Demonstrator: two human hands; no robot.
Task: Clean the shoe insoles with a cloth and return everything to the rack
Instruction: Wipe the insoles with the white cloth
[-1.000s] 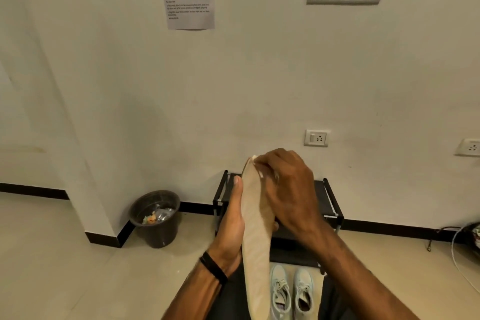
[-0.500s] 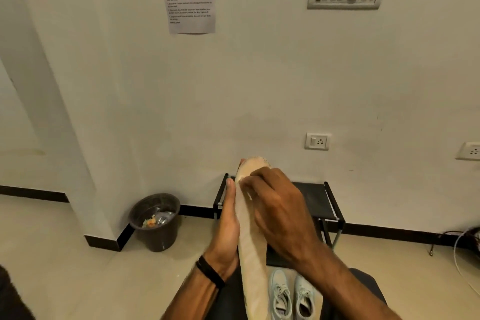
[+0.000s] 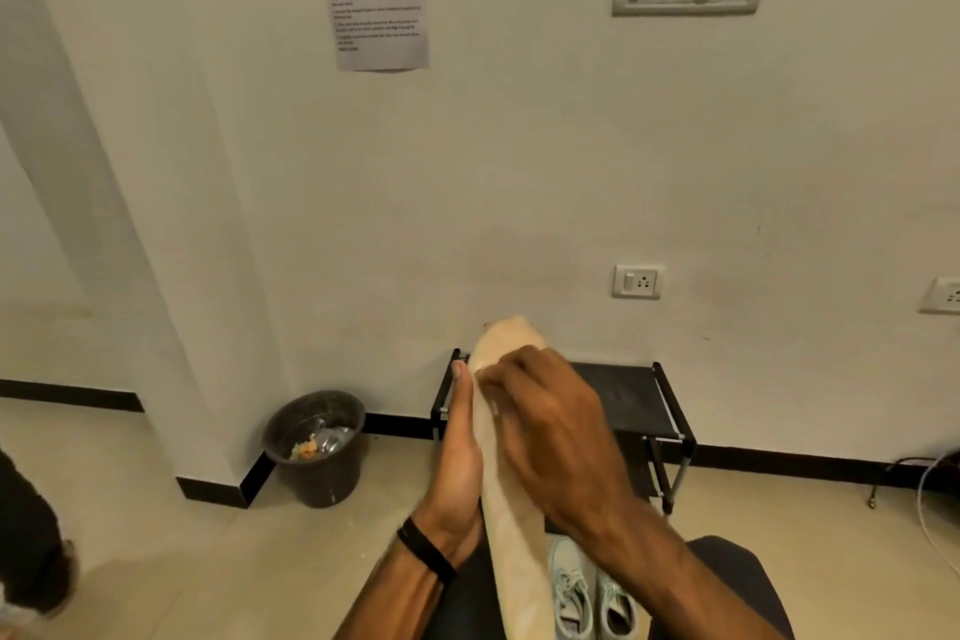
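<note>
Right hand [image 3: 545, 426] fingers curled, pressing on insole [image 3: 511, 509] upper face near toe; cloth under them not discernible. Left hand [image 3: 460, 457] fingers straight along insole's back edge, bracing against wiping pressure. Insole held upright above lap. Pale shoes [image 3: 589, 592] on floor below; black rack [image 3: 631, 400] against wall, top shelf bare, awaiting return.
</note>
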